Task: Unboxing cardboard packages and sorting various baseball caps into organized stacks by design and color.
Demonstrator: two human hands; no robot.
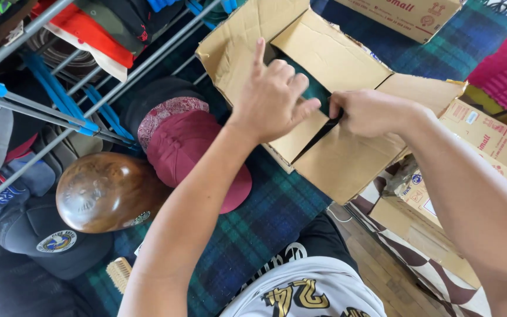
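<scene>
An open cardboard box (pixel 324 58) is laid on a dark green and blue plaid blanket (pixel 265 223), its flaps spread outward so that the inside is laid bare. The right hand (pixel 371 111) is closed into a loose fist at the near flaps, where a thin dark object (pixel 327 126), too slender to be identified, is pinched between thumb and forefinger along the seam between two flaps; what it is used for cannot be told. The left hand (pixel 271 97) is held just above the near edge of the box, mostly open, the index finger raised and the other fingers half curled, with nothing gripped; it is placed beside the right hand, apparently to steady the flap. A maroon cap (pixel 189 147) is lying on the blanket left of the box, beside a rounded wooden hat form (pixel 107 191). More caps are hung on a metal rack (pixel 89 76) at the upper left. Further cardboard boxes (pixel 488 147) are stacked at the right.
</scene>
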